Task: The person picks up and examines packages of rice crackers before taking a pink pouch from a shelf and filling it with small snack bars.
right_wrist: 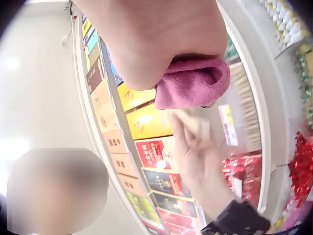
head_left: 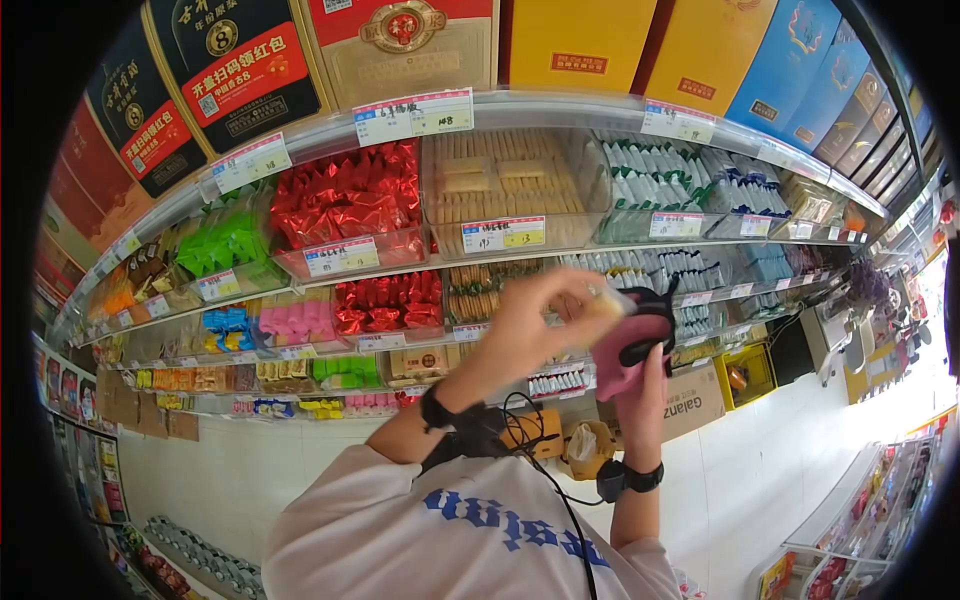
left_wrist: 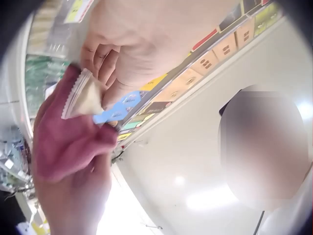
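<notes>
My left hand (head_left: pixel 545 318) pinches a small pale wrapped snack packet (head_left: pixel 608 306) between thumb and fingers. The packet (left_wrist: pixel 84 98) has a clear serrated edge and overlaps the mouth of a soft pink-purple cloth pouch (left_wrist: pixel 63 142) in the left wrist view. My right hand (head_left: pixel 643 385) grips this pouch (head_left: pixel 618 365), which shows black trim in the head view. From the right wrist, the pouch (right_wrist: pixel 190 88) appears folded in the right hand (right_wrist: pixel 166 34), while the left hand (right_wrist: pixel 200 161) is blurred beside it. Behind both hands are tiers of clear snack bins.
A bin of pale wrapped sticks (head_left: pixel 505 205) and a bin of red packets (head_left: pixel 345 205) sit on the upper tier. Boxed bottles (head_left: pixel 580 40) line the shelf above. Below stand a Galanz carton (head_left: pixel 695 405) and a yellow crate (head_left: pixel 748 375). A black cable (head_left: pixel 555 480) hangs near my arms.
</notes>
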Demonstrator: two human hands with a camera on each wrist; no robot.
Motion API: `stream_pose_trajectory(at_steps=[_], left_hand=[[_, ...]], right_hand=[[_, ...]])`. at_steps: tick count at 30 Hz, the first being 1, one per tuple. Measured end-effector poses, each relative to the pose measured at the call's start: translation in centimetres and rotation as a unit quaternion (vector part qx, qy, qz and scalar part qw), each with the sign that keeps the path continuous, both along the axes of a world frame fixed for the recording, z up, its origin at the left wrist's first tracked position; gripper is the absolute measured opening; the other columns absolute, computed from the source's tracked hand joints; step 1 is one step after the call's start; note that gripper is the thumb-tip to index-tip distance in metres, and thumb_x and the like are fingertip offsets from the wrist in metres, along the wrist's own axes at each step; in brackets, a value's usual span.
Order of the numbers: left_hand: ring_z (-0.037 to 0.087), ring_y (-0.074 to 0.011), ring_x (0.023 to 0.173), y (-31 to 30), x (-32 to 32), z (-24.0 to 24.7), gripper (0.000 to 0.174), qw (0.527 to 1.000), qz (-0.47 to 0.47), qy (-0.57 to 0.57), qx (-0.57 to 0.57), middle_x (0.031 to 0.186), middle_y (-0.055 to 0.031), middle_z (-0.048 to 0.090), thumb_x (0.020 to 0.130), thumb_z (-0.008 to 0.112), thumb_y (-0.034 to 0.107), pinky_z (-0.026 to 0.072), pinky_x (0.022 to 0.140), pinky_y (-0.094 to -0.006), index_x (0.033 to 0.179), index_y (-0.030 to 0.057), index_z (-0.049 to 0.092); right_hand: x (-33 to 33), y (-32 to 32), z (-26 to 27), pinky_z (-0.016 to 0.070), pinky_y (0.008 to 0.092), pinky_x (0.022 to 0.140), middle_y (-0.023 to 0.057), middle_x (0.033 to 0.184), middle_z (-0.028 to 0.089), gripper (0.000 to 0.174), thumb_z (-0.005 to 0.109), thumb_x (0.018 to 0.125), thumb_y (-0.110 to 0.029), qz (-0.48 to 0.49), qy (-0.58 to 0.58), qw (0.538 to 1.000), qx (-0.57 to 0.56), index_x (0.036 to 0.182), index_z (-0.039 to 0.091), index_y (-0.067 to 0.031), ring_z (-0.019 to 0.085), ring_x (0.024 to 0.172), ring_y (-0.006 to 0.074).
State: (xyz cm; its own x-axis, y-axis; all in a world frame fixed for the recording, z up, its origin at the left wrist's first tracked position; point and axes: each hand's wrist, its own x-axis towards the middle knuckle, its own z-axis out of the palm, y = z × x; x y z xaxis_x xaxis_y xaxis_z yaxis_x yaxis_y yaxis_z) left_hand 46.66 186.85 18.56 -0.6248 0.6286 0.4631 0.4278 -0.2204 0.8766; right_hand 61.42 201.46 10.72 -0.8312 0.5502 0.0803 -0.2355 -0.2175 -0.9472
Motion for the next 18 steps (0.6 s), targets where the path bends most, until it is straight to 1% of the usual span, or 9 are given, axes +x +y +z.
stream_pose_trajectory(at_steps=[1, 2, 3, 5, 8, 11, 12, 15, 18], left_hand=[[0.062, -0.0070, 0.077, 0.8, 0.7, -1.5, 0.030, 0.999, -0.031, 0.006, -0.016, 0.090, -0.0018, 0.068, 0.083, 0.078, 0.001, 0.0484, 0.066, -0.0228, 0.112, 0.0051, 0.069], [0.061, -0.0075, 0.077, 1.3, 1.6, -2.6, 0.037, 0.999, -0.051, -0.008, -0.009, 0.090, -0.0017, 0.067, 0.079, 0.076, -0.006, 0.0463, 0.064, -0.0227, 0.114, 0.0050, 0.069], [0.060, -0.0107, 0.075, 1.3, 2.4, -2.6, 0.040, 0.999, 0.004, 0.036, -0.007, 0.096, -0.0043, 0.064, 0.077, 0.074, -0.010, 0.0470, 0.063, -0.0251, 0.114, 0.0041, 0.069], [0.060, -0.0160, 0.081, 1.7, 2.6, -3.6, 0.048, 0.993, 0.035, 0.116, 0.000, 0.100, -0.0071, 0.060, 0.077, 0.071, -0.011, 0.0495, 0.068, -0.0279, 0.122, 0.0046, 0.066], [0.059, -0.0201, 0.088, 1.3, 3.7, -4.6, 0.057, 0.985, 0.062, 0.163, -0.008, 0.102, -0.0082, 0.058, 0.079, 0.073, -0.008, 0.0505, 0.074, -0.0307, 0.132, 0.0069, 0.061], [0.059, -0.0214, 0.097, 0.9, 4.2, -4.3, 0.062, 0.996, 0.059, 0.072, -0.008, 0.101, -0.0084, 0.057, 0.081, 0.075, -0.004, 0.0507, 0.081, -0.0310, 0.139, 0.0083, 0.057], [0.062, -0.0196, 0.093, 0.7, 4.0, -4.6, 0.057, 0.991, 0.080, 0.107, -0.018, 0.098, -0.0077, 0.060, 0.083, 0.077, 0.000, 0.0527, 0.081, -0.0309, 0.136, 0.0068, 0.059], [0.066, -0.0184, 0.085, 0.2, 3.9, -5.5, 0.054, 0.995, 0.034, 0.078, -0.046, 0.093, -0.0068, 0.066, 0.083, 0.078, 0.000, 0.0547, 0.078, -0.0312, 0.134, 0.0056, 0.060], [0.067, -0.0169, 0.076, 0.6, 4.5, -5.9, 0.050, 0.999, 0.023, 0.010, 0.025, 0.088, -0.0068, 0.070, 0.083, 0.078, 0.000, 0.0554, 0.073, -0.0311, 0.130, 0.0053, 0.061]], right_hand=[[-0.6, -0.7, 0.7, 0.0501, 0.0302, 0.093, 0.0065, 0.125, 0.060, 0.038, 0.048, 0.110, -0.029, 0.059, 0.043, 0.991, -0.114, 0.139, 0.051, -0.0059, 0.059, 0.112, 0.0132], [-1.5, -2.0, 1.4, 0.0499, 0.0300, 0.094, 0.0068, 0.125, 0.061, 0.038, 0.047, 0.110, -0.028, 0.049, 0.051, 0.992, -0.103, 0.140, 0.050, -0.0050, 0.059, 0.114, 0.0144], [-2.3, -2.0, 0.9, 0.0504, 0.0302, 0.093, 0.0068, 0.123, 0.063, 0.036, 0.050, 0.109, -0.026, 0.060, 0.091, 0.986, -0.130, 0.139, 0.051, -0.0048, 0.061, 0.112, 0.0151], [-3.2, -2.5, 1.1, 0.0518, 0.0314, 0.092, 0.0065, 0.121, 0.065, 0.032, 0.053, 0.108, -0.024, 0.017, 0.106, 0.977, -0.182, 0.134, 0.054, -0.0054, 0.063, 0.109, 0.0154], [-3.7, -2.5, 0.7, 0.0522, 0.0329, 0.094, 0.0066, 0.122, 0.065, 0.029, 0.056, 0.107, -0.024, -0.043, 0.096, 0.977, -0.186, 0.131, 0.056, -0.0062, 0.063, 0.109, 0.0159], [-3.7, -2.3, 1.1, 0.0534, 0.0274, 0.086, 0.0036, 0.116, 0.069, 0.029, 0.056, 0.107, -0.025, -0.083, 0.118, 0.974, -0.173, 0.127, 0.061, -0.0042, 0.065, 0.102, 0.0112], [-3.6, -2.3, 2.0, 0.0542, 0.0286, 0.086, 0.0045, 0.120, 0.068, 0.031, 0.055, 0.108, -0.028, -0.097, 0.113, 0.976, -0.160, 0.129, 0.059, -0.0060, 0.066, 0.102, 0.0132], [-3.6, -1.6, 2.6, 0.0545, 0.0307, 0.083, 0.0051, 0.122, 0.066, 0.034, 0.054, 0.108, -0.032, -0.146, 0.125, 0.956, -0.222, 0.132, 0.056, -0.0082, 0.065, 0.099, 0.0149], [-3.4, -1.9, 1.9, 0.0542, 0.0315, 0.083, 0.0050, 0.126, 0.063, 0.036, 0.055, 0.107, -0.032, -0.120, 0.134, 0.966, -0.183, 0.134, 0.052, -0.0076, 0.065, 0.100, 0.0154]])
